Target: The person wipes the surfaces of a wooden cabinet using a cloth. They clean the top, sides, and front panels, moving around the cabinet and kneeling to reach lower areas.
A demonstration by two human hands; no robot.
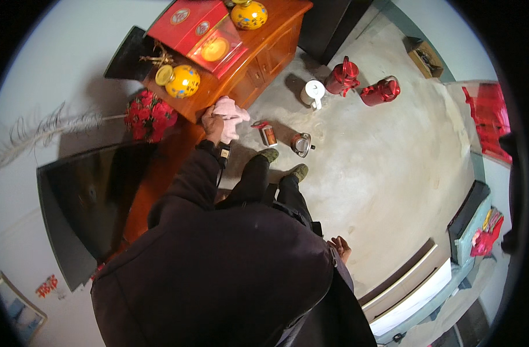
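My left hand [212,125] grips a pink cloth [230,116] against the front corner of a reddish-brown wooden cabinet [247,80]. Part of the cloth hangs beyond the cabinet's edge. My right hand [341,249] is low at my side, its fingers loosely bent and apart, and no object shows in it. On the cabinet top, close to the cloth, stands a yellow patterned vase [182,81] with a gold neck. Behind it is a red gift box [191,26] with a clear front. A second yellow vase [249,15] is farther along.
Near my feet on the concrete floor are a small canister [269,135] and a metal-rimmed pot [301,144]. Farther out stand a white jug [312,94] and two red thermos flasks [342,78]. A television [95,204] and red artificial flowers [147,115] are at the left.
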